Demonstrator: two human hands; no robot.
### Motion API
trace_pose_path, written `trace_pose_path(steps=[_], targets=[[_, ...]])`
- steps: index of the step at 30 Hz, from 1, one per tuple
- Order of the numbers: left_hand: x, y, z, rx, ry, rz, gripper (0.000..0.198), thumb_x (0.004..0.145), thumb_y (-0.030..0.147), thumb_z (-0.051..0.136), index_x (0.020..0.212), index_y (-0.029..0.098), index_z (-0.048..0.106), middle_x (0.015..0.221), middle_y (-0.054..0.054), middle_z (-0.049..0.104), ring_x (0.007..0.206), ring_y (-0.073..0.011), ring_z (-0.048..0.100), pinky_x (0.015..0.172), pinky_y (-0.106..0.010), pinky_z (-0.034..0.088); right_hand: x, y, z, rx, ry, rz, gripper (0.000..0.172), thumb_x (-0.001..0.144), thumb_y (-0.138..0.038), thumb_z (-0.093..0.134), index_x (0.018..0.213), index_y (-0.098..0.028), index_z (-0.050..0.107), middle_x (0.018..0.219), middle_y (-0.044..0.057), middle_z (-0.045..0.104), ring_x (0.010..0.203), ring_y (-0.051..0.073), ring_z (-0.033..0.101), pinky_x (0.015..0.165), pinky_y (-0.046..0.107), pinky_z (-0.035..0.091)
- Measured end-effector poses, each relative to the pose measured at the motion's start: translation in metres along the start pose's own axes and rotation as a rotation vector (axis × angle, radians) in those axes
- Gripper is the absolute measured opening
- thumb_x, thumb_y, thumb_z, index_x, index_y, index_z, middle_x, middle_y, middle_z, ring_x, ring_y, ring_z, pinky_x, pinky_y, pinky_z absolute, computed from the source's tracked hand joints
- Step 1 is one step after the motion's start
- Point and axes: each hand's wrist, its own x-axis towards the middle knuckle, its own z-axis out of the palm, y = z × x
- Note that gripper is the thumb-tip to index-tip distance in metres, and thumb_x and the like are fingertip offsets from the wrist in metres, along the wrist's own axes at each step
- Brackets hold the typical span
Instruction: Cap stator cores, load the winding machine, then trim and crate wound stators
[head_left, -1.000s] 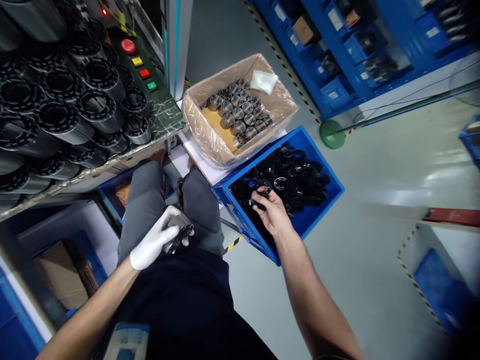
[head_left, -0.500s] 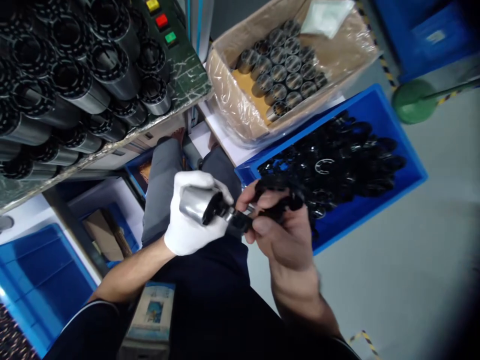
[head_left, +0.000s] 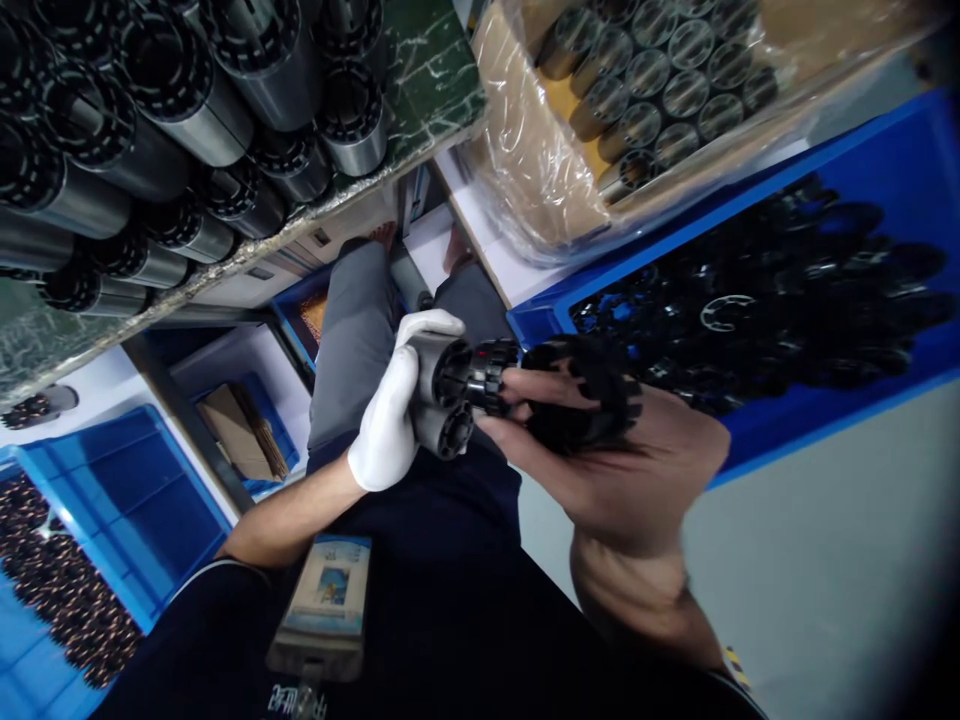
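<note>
My left hand (head_left: 389, 420), in a white glove, is closed around two short metal sleeves. The upper metal sleeve (head_left: 430, 362) and the lower metal sleeve (head_left: 433, 430) lie side by side, their open ends facing right. My bare right hand (head_left: 637, 460) is closed on black slotted plastic rings. One black slotted ring (head_left: 493, 368) is between its fingertips, close against the mouth of the upper sleeve; whether it sits inside cannot be told. Larger black rings (head_left: 581, 395) hang in the palm and over the fingers, partly hidden.
Several steel sleeves with black slotted ends (head_left: 199, 100) stand on the green bench (head_left: 439, 75) at upper left. A plastic-lined carton (head_left: 517, 130) holds more sleeves. A blue crate (head_left: 919, 135) of black parts stands at right. Blue bins (head_left: 142, 480) are at lower left.
The left hand has turned, so both sleeve ends now show. The right hand has rolled over, bringing a slotted ring to the upper sleeve's mouth. The whole view has shifted and come closer.
</note>
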Motion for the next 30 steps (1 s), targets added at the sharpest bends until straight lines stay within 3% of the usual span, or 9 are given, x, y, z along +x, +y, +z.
trace_pose_path(steps=[3,8,14,17,20,23,26,30], targets=[[-0.002,0.005,0.0,0.025,0.012,0.082,0.047,0.12,0.063,0.048,0.136,0.028,0.075,0.135,-0.007,0.07,0.132,-0.0266,0.068,0.124,-0.042,0.052,0.004,-0.005,0.006,-0.027,-0.032,-0.003,0.052,0.087,-0.012,0.098,0.128,-0.044,0.09,0.103,-0.005,0.088,0.081,0.021,0.08,0.074,0.037,0.066],[0.001,0.012,-0.003,0.1,-0.045,0.173,0.042,0.121,0.057,0.051,0.138,0.027,0.076,0.136,-0.006,0.072,0.127,-0.0242,0.07,0.117,-0.038,0.057,0.003,-0.003,0.013,-0.002,-0.037,0.019,0.052,0.083,-0.009,0.1,0.121,-0.043,0.091,0.102,-0.005,0.087,0.078,0.02,0.079,0.069,0.035,0.064],[0.002,0.013,-0.013,0.115,-0.097,0.094,0.039,0.119,0.06,0.054,0.136,0.032,0.076,0.135,-0.006,0.074,0.124,-0.0259,0.071,0.118,-0.044,0.06,0.001,0.005,0.015,0.089,-0.094,-0.008,0.045,0.078,-0.007,0.102,0.109,-0.037,0.093,0.106,-0.003,0.088,0.081,0.025,0.082,0.069,0.041,0.069],[0.002,0.017,-0.016,0.123,-0.105,0.067,0.039,0.118,0.063,0.056,0.134,0.034,0.077,0.133,-0.007,0.074,0.121,-0.0261,0.071,0.115,-0.043,0.062,-0.001,0.01,0.018,0.052,-0.088,0.012,0.049,0.081,-0.009,0.101,0.115,-0.042,0.092,0.106,-0.002,0.089,0.08,0.026,0.08,0.068,0.044,0.069],[0.004,0.02,-0.017,0.164,-0.108,0.13,0.038,0.118,0.06,0.06,0.132,0.029,0.077,0.126,-0.007,0.073,0.116,-0.0231,0.072,0.105,-0.036,0.063,-0.001,0.012,0.026,0.044,-0.041,0.016,0.047,0.083,-0.013,0.1,0.119,-0.042,0.092,0.1,-0.002,0.088,0.076,0.022,0.079,0.065,0.037,0.067],[0.008,0.018,-0.017,0.122,-0.123,0.085,0.042,0.11,0.062,0.073,0.127,0.023,0.074,0.123,-0.008,0.074,0.116,-0.0234,0.074,0.103,-0.035,0.063,0.002,0.013,0.03,0.039,-0.06,-0.025,0.037,0.084,-0.014,0.101,0.111,-0.038,0.093,0.1,-0.003,0.089,0.082,0.021,0.083,0.074,0.034,0.07],[0.011,0.013,-0.017,0.007,-0.105,-0.022,0.059,0.093,0.067,0.092,0.123,0.023,0.067,0.114,-0.005,0.076,0.097,-0.0216,0.077,0.086,-0.034,0.065,0.002,0.013,0.024,0.011,-0.113,-0.059,0.038,0.088,-0.026,0.102,0.122,-0.039,0.092,0.107,0.0,0.09,0.091,0.026,0.086,0.084,0.039,0.074],[0.012,0.013,-0.018,-0.2,-0.037,-0.205,0.053,0.096,0.059,0.087,0.126,0.026,0.057,0.093,0.002,0.072,0.061,-0.013,0.065,0.054,-0.026,0.051,-0.004,0.016,0.007,0.003,-0.136,0.002,0.032,0.108,-0.042,0.082,0.14,-0.04,0.087,0.125,0.005,0.087,0.103,0.03,0.085,0.096,0.048,0.073]])
